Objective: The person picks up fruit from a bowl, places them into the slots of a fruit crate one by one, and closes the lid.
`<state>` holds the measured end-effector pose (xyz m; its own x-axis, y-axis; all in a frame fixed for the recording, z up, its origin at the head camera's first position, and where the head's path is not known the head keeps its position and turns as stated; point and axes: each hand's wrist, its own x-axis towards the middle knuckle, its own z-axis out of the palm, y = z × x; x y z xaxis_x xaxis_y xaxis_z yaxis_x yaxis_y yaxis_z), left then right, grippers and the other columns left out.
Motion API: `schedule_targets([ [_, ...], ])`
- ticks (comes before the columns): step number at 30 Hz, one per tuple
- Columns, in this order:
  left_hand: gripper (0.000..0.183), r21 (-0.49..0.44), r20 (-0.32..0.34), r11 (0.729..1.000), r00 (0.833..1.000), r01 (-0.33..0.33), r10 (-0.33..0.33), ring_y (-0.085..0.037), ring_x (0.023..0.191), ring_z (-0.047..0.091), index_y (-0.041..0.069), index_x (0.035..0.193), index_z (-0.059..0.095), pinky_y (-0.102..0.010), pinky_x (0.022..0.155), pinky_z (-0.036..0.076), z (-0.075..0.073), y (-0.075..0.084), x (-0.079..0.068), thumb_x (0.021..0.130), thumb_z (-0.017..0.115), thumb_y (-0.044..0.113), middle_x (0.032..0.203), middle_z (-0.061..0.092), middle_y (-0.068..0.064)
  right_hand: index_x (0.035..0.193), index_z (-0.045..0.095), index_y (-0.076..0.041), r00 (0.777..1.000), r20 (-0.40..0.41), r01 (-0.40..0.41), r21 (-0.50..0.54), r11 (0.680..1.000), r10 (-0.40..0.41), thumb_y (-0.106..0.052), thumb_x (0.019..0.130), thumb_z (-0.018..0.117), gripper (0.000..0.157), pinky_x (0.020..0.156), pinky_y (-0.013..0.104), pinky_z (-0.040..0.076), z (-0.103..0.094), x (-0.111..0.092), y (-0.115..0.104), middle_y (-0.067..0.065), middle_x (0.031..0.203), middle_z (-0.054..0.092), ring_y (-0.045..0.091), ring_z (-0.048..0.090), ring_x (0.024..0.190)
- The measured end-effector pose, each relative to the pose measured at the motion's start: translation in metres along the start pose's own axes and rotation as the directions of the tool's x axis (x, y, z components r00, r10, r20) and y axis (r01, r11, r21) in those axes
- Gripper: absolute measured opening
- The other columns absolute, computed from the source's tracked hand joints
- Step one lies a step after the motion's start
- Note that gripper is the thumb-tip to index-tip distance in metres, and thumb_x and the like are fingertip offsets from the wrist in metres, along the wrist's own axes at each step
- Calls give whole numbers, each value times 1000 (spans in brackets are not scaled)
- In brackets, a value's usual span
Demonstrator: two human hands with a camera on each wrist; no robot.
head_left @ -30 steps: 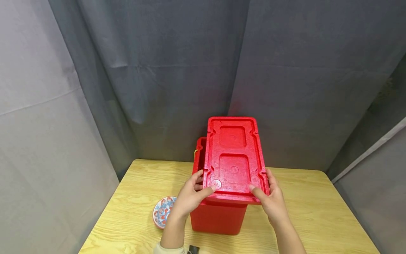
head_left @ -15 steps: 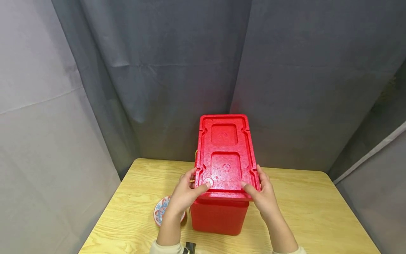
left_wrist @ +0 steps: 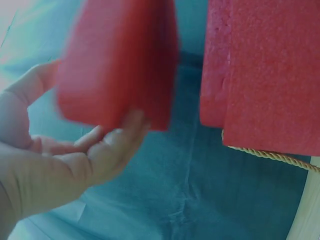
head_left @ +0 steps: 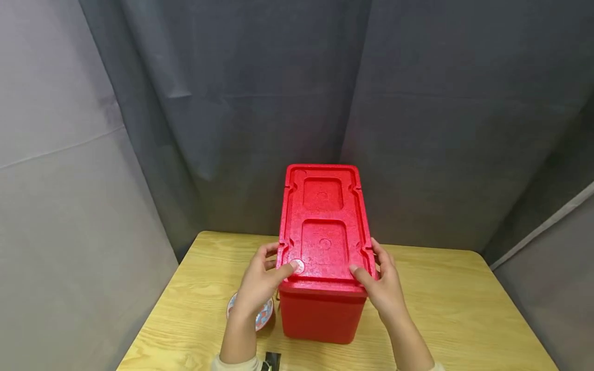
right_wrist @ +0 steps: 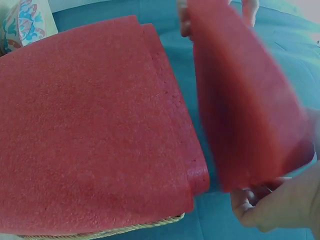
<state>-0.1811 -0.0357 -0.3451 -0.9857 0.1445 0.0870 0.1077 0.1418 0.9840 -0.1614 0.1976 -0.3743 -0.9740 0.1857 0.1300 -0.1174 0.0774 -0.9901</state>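
Note:
A red foam lid (head_left: 325, 247), with two recessed panels on top, lies lined up over the red foam box (head_left: 322, 317). At its near left corner my left hand (head_left: 257, 281) grips the edge, thumb on top and fingers down the side. My right hand (head_left: 384, 288) holds the near right corner the same way. Both wrist views show a gap between the lid (left_wrist: 115, 60) and the box wall (right_wrist: 95, 125), so the lid is held clear of the rim. A gold twisted cord (left_wrist: 270, 156) runs along the box's side. The inside of the box is hidden.
A patterned bowl (head_left: 264, 315) stands on the wooden table (head_left: 455, 309) left of the box, partly behind my left forearm. A dark grey curtain (head_left: 260, 103) hangs behind the table, with pale cloth (head_left: 69, 232) at the left.
Both hands have carried the lid leftward and slightly lower in the head view. It was offset to the right, with the box's left opening showing; now it covers that opening.

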Motion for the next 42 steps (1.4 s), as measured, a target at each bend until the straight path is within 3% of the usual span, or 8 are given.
schedule_targets([
  [9, 60, -41, -142, 997, 988, -68, 62, -26, 100, 55, 4, 129, 40, -35, 72, 52, 2, -2, 1, 81, 72, 21, 115, 53, -15, 142, 31, -5, 996, -28, 81, -10, 997, -81, -8, 85, 65, 66, 71, 23, 51, 12, -3, 1, 10, 129, 37, 22, 48, 104],
  [13, 64, -25, -201, 990, 971, -138, 130, -26, 107, 50, 6, 130, 40, -37, 83, 47, 7, -10, 6, 79, 75, 21, 122, 48, -12, 141, 32, -6, 988, -36, 150, -16, 989, -151, -6, 84, 67, 67, 73, 21, 50, 13, 0, 0, 10, 127, 38, 20, 47, 104],
  [17, 73, 100, -229, 978, 952, -184, 202, -24, 110, 44, 12, 138, 38, -43, 89, 40, 8, -18, 12, 77, 75, 27, 126, 44, -7, 140, 32, 0, 962, -21, 272, -7, 962, -273, 3, 80, 69, 71, 81, 17, 46, 13, 6, 0, 15, 127, 38, 21, 44, 108],
  [21, 69, 168, -241, 959, 934, -229, 266, -22, 105, 45, 15, 137, 42, -41, 82, 40, 7, -23, 22, 78, 74, 29, 123, 48, -5, 136, 33, 8, 919, -15, 392, -65, 918, -393, 10, 74, 70, 72, 85, 14, 41, 12, 9, -8, 22, 126, 40, 27, 43, 110],
  [25, 64, 139, -228, 948, 923, -285, 311, -25, 103, 47, 11, 135, 44, -41, 77, 40, 7, -21, 28, 79, 73, 22, 122, 52, -6, 133, 34, 12, 903, -42, 415, -170, 894, -428, 11, 71, 73, 74, 76, 19, 42, 13, 8, -20, 27, 121, 43, 32, 45, 105],
  [31, 61, 83, -185, 935, 916, -346, 355, -37, 101, 51, -3, 133, 44, -47, 75, 41, 4, 6, 21, 78, 70, 6, 122, 51, -19, 138, 27, 12, 922, -38, 371, -202, 907, -385, 10, 73, 71, 79, 75, 25, 42, 11, 10, -31, 30, 125, 39, 32, 44, 104],
  [36, 64, 55, -110, 933, 927, -355, 359, -32, 107, 51, 4, 135, 42, -49, 83, 43, 0, -5, 36, 79, 72, 11, 126, 48, -13, 138, 28, 10, 940, -8, 334, -170, 927, -340, 7, 78, 66, 71, 88, 39, 41, 6, 16, -36, 27, 127, 36, 33, 42, 108],
  [42, 83, 59, -15, 945, 947, -320, 322, -28, 109, 47, 23, 147, 26, -45, 85, 44, 2, -17, 50, 79, 74, 25, 128, 43, -7, 144, 21, 3, 949, -9, 310, -150, 939, -315, 0, 81, 67, 77, 101, 49, 29, -1, 34, -22, 20, 133, 32, 32, 36, 119],
])
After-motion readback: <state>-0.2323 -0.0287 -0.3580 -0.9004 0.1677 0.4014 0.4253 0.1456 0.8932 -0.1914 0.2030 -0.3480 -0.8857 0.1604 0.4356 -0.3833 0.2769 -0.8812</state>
